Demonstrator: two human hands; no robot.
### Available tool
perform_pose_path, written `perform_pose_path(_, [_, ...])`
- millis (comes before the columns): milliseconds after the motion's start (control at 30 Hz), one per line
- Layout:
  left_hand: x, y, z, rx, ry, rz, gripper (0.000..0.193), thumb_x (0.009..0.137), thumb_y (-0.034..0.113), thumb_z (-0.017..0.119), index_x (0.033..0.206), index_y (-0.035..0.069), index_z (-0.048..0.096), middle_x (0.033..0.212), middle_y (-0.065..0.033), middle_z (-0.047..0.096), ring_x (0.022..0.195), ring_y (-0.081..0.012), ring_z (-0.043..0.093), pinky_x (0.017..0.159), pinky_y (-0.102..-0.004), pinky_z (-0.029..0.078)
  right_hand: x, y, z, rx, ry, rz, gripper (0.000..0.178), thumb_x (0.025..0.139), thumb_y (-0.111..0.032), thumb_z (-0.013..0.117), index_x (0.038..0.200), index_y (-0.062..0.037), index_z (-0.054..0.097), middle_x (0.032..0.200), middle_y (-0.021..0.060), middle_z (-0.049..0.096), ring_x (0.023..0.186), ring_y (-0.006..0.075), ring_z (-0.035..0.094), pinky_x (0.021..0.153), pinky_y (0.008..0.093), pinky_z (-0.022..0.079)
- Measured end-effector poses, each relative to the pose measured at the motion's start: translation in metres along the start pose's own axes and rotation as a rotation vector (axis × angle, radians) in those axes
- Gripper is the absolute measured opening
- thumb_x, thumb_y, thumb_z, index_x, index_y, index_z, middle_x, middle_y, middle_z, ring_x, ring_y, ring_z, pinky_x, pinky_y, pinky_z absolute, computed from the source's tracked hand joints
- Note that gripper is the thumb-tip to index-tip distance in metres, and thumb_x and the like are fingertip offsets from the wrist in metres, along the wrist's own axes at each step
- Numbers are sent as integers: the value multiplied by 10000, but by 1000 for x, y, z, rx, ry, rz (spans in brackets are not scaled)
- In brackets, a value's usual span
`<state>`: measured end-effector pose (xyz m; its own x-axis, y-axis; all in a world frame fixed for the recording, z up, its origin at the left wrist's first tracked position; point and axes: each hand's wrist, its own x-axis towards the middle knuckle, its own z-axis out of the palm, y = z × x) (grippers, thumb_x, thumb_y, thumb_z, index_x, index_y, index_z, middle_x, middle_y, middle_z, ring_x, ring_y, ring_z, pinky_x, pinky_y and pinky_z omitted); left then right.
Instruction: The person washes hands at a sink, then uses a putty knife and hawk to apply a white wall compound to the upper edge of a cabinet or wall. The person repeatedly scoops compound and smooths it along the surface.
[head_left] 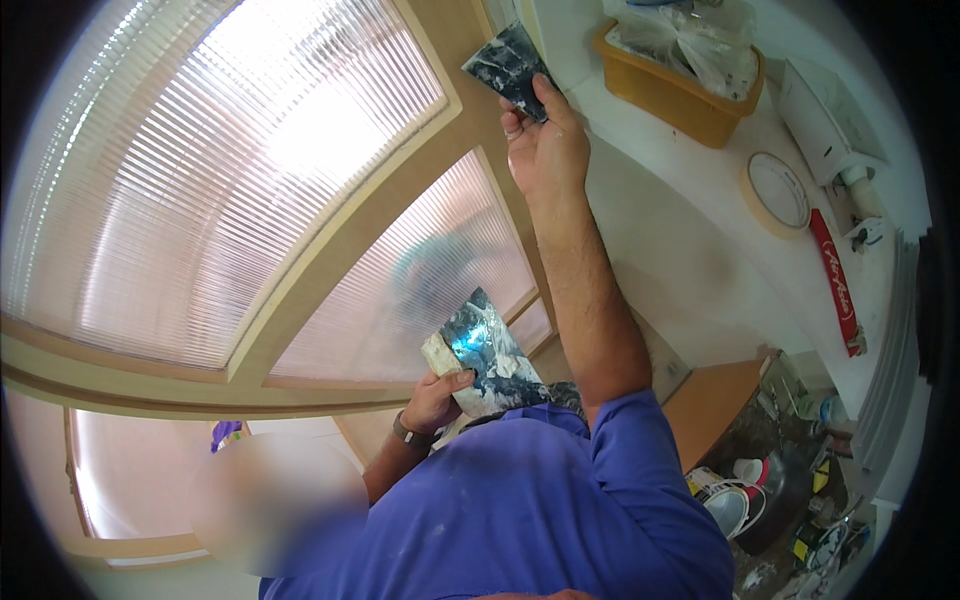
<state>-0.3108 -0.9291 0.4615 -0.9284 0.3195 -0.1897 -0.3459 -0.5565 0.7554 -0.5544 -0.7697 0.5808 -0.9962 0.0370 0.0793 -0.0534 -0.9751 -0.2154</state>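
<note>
Right grip [548,145] is closed on the near right corner of a dark scraper [505,62]; left grip [435,402] is closed on the near left edge of a larger plate [490,350] (both are smeared white). Counted: one scraper, one plate, one yellow tub [655,98], one tape roll [753,202], one red strip [838,285], two large ribbed panes [290,150]. The scraper juts far left from the right grip, over the wooden frame [472,115]; whether they touch, I cannot tell. The plate extends far and right from the left grip, close to the shirt [480,500]. Tub, roll and strip lie on the white surface [690,180] at right.
</note>
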Motion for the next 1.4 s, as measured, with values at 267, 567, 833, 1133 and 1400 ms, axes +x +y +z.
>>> perform_pose_path(267, [-1, -5, -1, -19, 82, -1, 474, 824, 86, 566, 1264, 2, 413, 1175, -135, 548, 1082, -275, 547, 930, -434, 436, -4, 7, -19, 28, 51, 30, 181, 836, -135, 618, 962, -19, 560, 836, 86, 615, 703, 199, 572, 597, 264, 438])
perform_pose_path(567, [0, -2, -4, -20, 26, -42, 427, 864, 87, 526, 1270, 25, 410, 1176, -85, 533, 1080, -223, 526, 927, -383, 423, -27, 6, -47, -6, 51, -9, 177, 842, -122, 604, 985, -25, 567, 869, 62, 618, 750, 165, 566, 625, 276, 429])
perform_pose_path(833, [15, -4, 2, -186, 116, 25, 397, 877, 88, 501, 1254, -5, 420, 1202, -131, 534, 1103, -254, 535, 950, -408, 429, -118, -69, -127, -463, -27, 23, 119, 860, -123, 573, 928, -27, 594, 840, 66, 624, 696, 139, 565, 569, 283, 432])
perform_pose_path(1133, [50, -16, 7, -74, 98, 86, 338, 915, 96, 479, 1243, 26, 439, 1170, -71, 545, 1084, -191, 528, 924, -347, 431, -197, -122, -155, -632, 188, 324, 114, 847, -96, 574, 886, 6, 604, 788, 89, 639, 619, 139, 572, 533, 272, 446])
perform_pose_path(1400, [57, -26, 43, 628, 28, 258, 336, 939, 152, 472, 1239, 3, 452, 1158, -65, 549, 1053, -151, 500, 931, -302, 384, -214, -99, -147, -892, 303, 184, 181, 868, -111, 577, 952, 47, 606, 803, 73, 638, 655, 117, 596, 570, 263, 503])
